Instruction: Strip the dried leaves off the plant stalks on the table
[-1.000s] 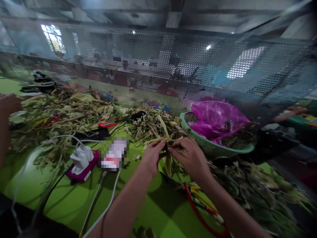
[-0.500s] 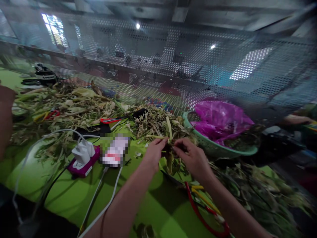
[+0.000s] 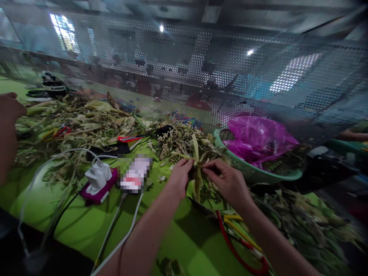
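Note:
My left hand (image 3: 181, 178) pinches a bunch of pale yellow-green leaf strips (image 3: 197, 184), held upright over the green tabletop (image 3: 184, 237). One strip sticks up, one points left and a wider one hangs down. On the other side my right hand (image 3: 227, 182) is closed, thumb and forefinger together at the bunch's right edge, on what looks like a thin end of a strip. The meeting point of the strips is partly covered by my fingers. Behind both hands lies a heap of dried leaves (image 3: 178, 145).
A green basket (image 3: 258, 174) with a purple plastic bag (image 3: 258, 138) stands right. Red-handled cutters (image 3: 230, 237) lie under my right forearm. Left are a phone (image 3: 133, 176), a power strip (image 3: 99, 191) with cables, and a red cutter knife (image 3: 129, 138). Another person's hand (image 3: 10, 109) shows far left.
My right hand has drawn slightly to the right, away from the left one, its fingertips still at the strips. The other person's hand at far left has come further into view.

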